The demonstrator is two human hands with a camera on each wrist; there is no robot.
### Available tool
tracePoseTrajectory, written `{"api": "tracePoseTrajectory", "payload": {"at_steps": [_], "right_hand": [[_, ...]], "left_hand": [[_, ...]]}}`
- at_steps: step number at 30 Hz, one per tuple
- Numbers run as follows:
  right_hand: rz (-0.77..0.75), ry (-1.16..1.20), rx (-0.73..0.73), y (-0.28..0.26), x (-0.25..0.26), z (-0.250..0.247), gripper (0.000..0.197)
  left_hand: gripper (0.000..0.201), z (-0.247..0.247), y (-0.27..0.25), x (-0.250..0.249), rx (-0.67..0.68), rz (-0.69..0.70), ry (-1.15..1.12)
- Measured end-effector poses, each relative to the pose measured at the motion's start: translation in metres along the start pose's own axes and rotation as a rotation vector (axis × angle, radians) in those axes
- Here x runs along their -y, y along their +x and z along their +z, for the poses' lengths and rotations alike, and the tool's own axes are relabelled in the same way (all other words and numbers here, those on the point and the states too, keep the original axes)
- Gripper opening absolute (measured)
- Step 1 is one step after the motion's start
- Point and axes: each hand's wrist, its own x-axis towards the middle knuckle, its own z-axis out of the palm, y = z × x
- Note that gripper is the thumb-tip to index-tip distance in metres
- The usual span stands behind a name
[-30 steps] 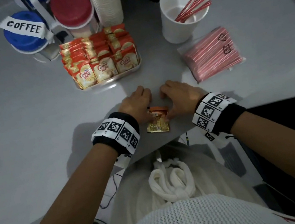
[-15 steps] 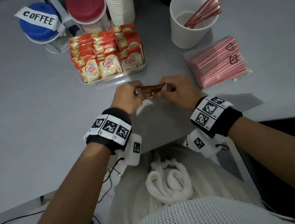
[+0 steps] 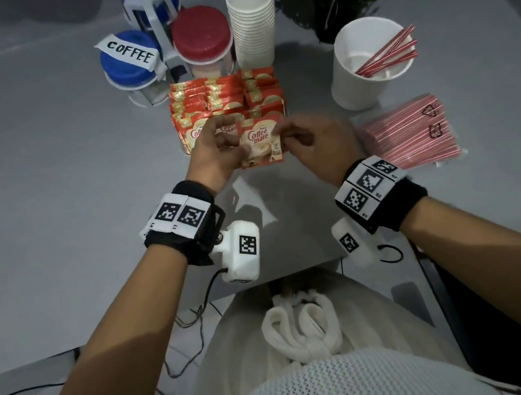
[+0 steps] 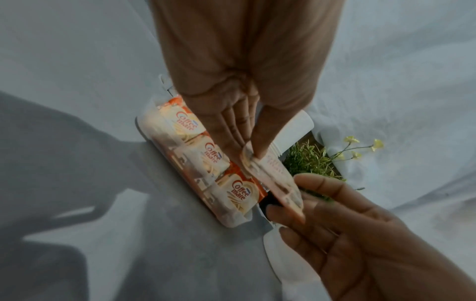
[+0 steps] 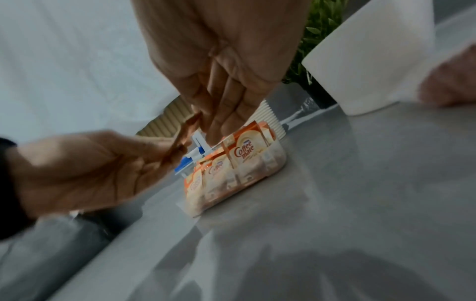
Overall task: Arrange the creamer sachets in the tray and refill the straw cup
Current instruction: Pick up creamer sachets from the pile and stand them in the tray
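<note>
Moved: one sachet [image 3: 261, 141] is now lifted from the table [image 3: 44, 200], held upright before the tray [image 4: 144, 130].
Hands: sachet pinched by left hand [image 3: 213, 156] and right hand [image 3: 315, 142].
Cup [image 3: 366, 74]: about four straws [image 3: 387, 53].
Jars: three.

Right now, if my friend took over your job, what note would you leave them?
Left hand and right hand both pinch one orange Coffee-mate creamer sachet, held above the grey table just in front of the clear plastic tray.
Done: the tray already holds three rows of upright sachets.
Left: slot this sachet in, then move red-striped straws from the clear plastic packet into the white paper straw cup, which holds only a few.
</note>
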Motion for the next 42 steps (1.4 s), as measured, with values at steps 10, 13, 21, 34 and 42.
{"api": "tracePoseTrajectory", "payload": {"at_steps": [10,13,21,34,42], "right_hand": [[0.1,0.047,0.03,0.045,0.026,0.034,0.039],[0.043,-0.115,-0.019,0.064,0.036,0.038,0.028],[0.021,-0.289,0.047,0.079,0.041,0.067,0.016],[0.088,-0.526,0.195,0.078,0.034,0.098,0.027],[0.023,-0.501,0.034,0.078,0.029,0.099,0.039]], "left_hand": [[0.037,-0.039,0.007,-0.003,-0.139,0.127,0.198],[0.025,-0.058,0.019,-0.003,-0.179,0.118,0.239],[0.018,-0.083,0.042,0.007,-0.25,-0.088,0.445],[0.044,-0.086,0.051,0.021,-0.107,-0.186,0.5],[0.047,-0.079,0.05,0.021,-0.114,0.288,0.768]]}}
